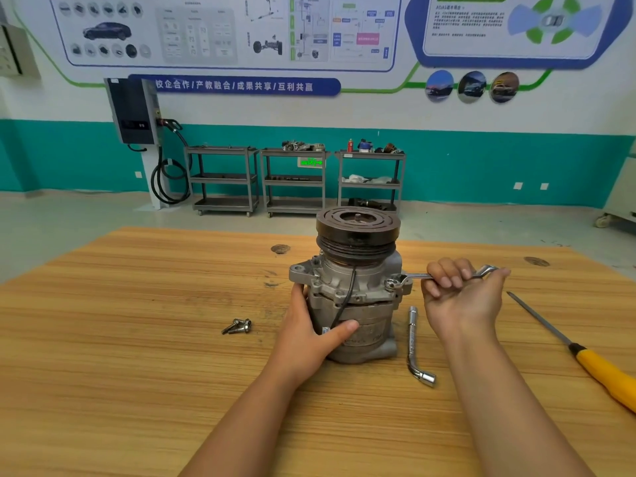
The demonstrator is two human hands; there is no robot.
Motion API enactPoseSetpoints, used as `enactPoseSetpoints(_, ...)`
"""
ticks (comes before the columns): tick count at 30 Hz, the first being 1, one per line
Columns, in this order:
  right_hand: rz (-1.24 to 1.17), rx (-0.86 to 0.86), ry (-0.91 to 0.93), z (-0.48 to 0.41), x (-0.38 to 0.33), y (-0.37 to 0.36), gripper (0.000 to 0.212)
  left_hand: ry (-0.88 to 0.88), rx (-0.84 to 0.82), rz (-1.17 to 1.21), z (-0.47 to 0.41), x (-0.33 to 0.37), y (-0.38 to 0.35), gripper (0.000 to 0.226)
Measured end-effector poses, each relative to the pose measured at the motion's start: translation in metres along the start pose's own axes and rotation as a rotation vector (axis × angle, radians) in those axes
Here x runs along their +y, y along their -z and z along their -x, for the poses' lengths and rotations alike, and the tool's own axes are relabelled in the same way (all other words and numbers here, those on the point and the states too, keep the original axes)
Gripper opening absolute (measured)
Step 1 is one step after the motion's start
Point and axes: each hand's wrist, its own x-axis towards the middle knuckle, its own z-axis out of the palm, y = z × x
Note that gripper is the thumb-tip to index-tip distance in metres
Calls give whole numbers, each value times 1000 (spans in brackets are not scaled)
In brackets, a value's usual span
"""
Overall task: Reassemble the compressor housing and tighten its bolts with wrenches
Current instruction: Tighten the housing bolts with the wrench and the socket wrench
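Observation:
A grey metal compressor stands upright on the wooden table, its black pulley on top. My left hand grips the lower housing from the left, thumb across the front. My right hand holds a silver ring wrench, fingers curled over its shaft. The wrench's ring end sits on a bolt at the housing's right flange. Loose bolts lie on the table to the left of the compressor.
An L-shaped socket wrench lies just right of the compressor. A yellow-handled file lies diagonally at the right table edge. Grey shelf carts and a wall charger stand far behind.

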Motion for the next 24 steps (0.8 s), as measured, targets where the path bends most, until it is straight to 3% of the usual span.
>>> enactPoseSetpoints(15,145,-151,440,49,16,0,80,-3,-2,-1,0,-1,0,87)
enactPoseSetpoints(20,393,-340,699,69,37,2,66,-1,17,-36,0,-1,0,86)
enactPoseSetpoints(24,768,-512,942,80,56,2,64,-9,19,-47,-1,-1,0,84)
